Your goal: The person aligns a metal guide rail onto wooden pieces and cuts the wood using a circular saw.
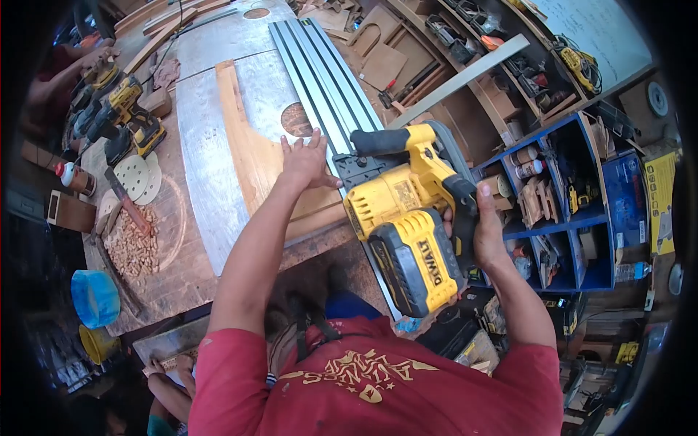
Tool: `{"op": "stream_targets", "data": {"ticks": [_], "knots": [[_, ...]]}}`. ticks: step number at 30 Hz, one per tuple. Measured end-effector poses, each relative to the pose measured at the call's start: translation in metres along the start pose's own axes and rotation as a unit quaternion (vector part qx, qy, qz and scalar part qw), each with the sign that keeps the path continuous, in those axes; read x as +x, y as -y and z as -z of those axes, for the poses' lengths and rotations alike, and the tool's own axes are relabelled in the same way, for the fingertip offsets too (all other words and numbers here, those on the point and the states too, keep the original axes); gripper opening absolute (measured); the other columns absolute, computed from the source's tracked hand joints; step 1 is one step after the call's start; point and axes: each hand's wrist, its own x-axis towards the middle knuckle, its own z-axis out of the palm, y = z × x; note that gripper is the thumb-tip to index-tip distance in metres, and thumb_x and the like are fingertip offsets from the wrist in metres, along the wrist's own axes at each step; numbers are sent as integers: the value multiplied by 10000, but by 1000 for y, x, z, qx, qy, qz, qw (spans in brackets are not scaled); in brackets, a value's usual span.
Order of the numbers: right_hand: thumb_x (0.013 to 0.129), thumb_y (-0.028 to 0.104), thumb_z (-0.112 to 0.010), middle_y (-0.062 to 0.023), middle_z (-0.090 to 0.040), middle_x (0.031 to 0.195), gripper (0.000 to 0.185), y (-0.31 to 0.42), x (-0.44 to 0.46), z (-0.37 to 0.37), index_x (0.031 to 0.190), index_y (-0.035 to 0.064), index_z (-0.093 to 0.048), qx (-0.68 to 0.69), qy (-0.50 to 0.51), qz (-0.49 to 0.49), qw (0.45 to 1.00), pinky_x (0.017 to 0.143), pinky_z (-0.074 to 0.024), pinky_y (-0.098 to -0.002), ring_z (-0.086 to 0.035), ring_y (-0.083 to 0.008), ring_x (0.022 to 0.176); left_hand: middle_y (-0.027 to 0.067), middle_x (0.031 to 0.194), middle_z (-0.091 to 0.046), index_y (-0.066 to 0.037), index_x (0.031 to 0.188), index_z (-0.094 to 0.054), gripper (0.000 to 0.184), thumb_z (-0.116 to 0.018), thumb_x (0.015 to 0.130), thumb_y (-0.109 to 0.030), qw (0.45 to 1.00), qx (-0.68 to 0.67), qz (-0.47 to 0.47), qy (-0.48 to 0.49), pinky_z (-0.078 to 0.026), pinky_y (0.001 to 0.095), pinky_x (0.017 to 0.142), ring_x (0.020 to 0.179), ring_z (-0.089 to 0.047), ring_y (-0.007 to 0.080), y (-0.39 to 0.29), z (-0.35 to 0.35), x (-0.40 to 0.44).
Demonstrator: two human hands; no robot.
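We had the saw (396, 200) on the rail (327, 73) between our left hand (309, 163) and right hand (488, 229), the drill (127, 102) left of both, shelves (560, 227) right.

red shirt (451, 396) | short sleeves (229, 370) | gold lettering (356, 369), stars, emblem (371, 393) | dark strap (324, 333)

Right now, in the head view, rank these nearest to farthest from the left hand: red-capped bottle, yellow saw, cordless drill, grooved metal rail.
From the left hand:
1. Grooved metal rail: right by the thumb.
2. Yellow saw: just to the right.
3. Cordless drill: across the bench, left side.
4. Red-capped bottle: farther left, near the bench edge.
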Motion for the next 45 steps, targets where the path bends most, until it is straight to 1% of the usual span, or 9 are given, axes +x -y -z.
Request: {"op": "stream_targets", "data": {"ticks": [22,23,30,31,34,37,40,41,45], "knots": [[954,799,-330,-98,-567,625,895,-34,63,-27,853,-45,-609,-23,53,10,998,470,-476,-334,-576,-198,478,112,1685,-205,-93,1593,-271,995,-766,806,-446,998,46,-27,-31,-128,664,1216,1430,-393,423,12,-21,11],[958,793,-331,-100,-568,625,890,-29,70,-30,850,-45,-609,-23,55,12,998,470,-476,-334,-576,-199,479,101,1683,-214,-108,1598,-257,954,-742,819,-369,998,40,-28,-35,-137,665,1215,1432,-386,424,15,-24,11],[971,711,-448,-93,-624,736,769,-5,94,-38,911,-35,-628,28,70,7,997,460,-477,-327,-580,-188,500,77,1690,-199,-116,1619,-193,1123,-804,758,-500,992,2,-49,-113,-85,642,1234,1518,-235,403,29,-49,7],[970,695,-476,-91,-634,759,747,0,94,-36,929,-35,-632,44,80,3,996,459,-479,-323,-582,-185,505,113,1678,-227,-95,1600,-263,975,-722,815,-447,990,-29,-64,-122,-67,631,1240,1524,-201,421,27,-41,-2],[910,359,-734,-27,-661,790,349,31,71,-28,948,20,-660,-74,75,111,988,632,-523,-264,-645,-120,707,120,1681,-212,-102,1602,-261,1029,-749,787,-498,993,-28,-55,-98,-63,637,1238,1529,-165,442,22,-30,-9],[799,86,-680,-34,-664,853,172,33,74,-21,951,8,-660,-67,91,66,991,723,-512,-276,-628,-128,746,139,1684,-191,-116,1602,-263,1066,-759,765,-553,994,-50,-25,-90,-54,652,1233,1530,-123,473,12,-33,-16],[779,59,-640,-54,-658,846,186,64,47,-39,958,8,-628,-86,119,69,987,688,-517,-277,-629,-142,721,166,1662,-237,-114,1577,-329,916,-729,833,-468,978,-113,36,-174,-62,678,1212,1526,-132,476,-3,-49,-41],[796,62,-665,-99,-620,816,229,72,36,-47,1000,-19,-601,-71,135,69,986,453,-497,-322,-600,-191,536,172,1655,-252,-106,1557,-366,849,-721,856,-427,961,-164,45,-220,-58,685,1207,1516,-162,480,-11,-60,-53],[788,65,-668,-93,-648,843,248,110,-20,-76,1015,-17,-616,-150,205,62,965,532,-523,-311,-610,-170,576,228,1533,-431,-30,1477,-454,667,-694,874,-187,824,-438,1,-359,-254,568,1182,1422,-383,418,-39,-98,-142]]}}
